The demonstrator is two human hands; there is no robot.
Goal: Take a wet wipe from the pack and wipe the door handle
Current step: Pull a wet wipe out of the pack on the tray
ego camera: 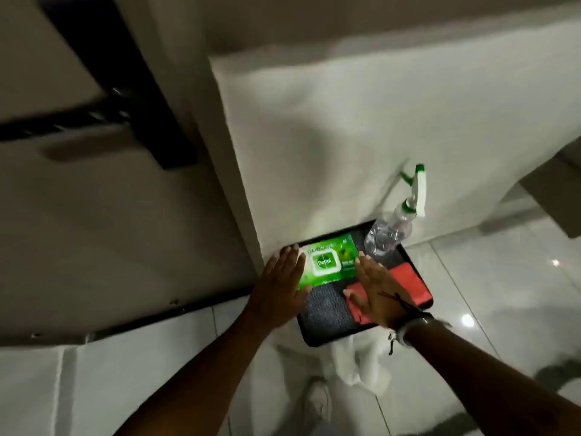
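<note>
A green wet wipe pack (327, 262) lies flat on a black tray (317, 336) on the floor, at the tray's far left. My left hand (278, 286) hovers at the pack's left edge, fingers stretched out and holding nothing. My right hand (377, 291) is spread flat just right of the pack, over a red cloth (412, 281), also holding nothing. The black door handle (59, 124) juts out from a dark plate on the door at the upper left, blurred.
A clear spray bottle (393, 231) with a white and green trigger stands at the tray's far right corner. A white cloth (358, 363) hangs over the tray's near edge. A white wall corner rises behind the tray. Glossy floor tiles (503, 294) spread to the right.
</note>
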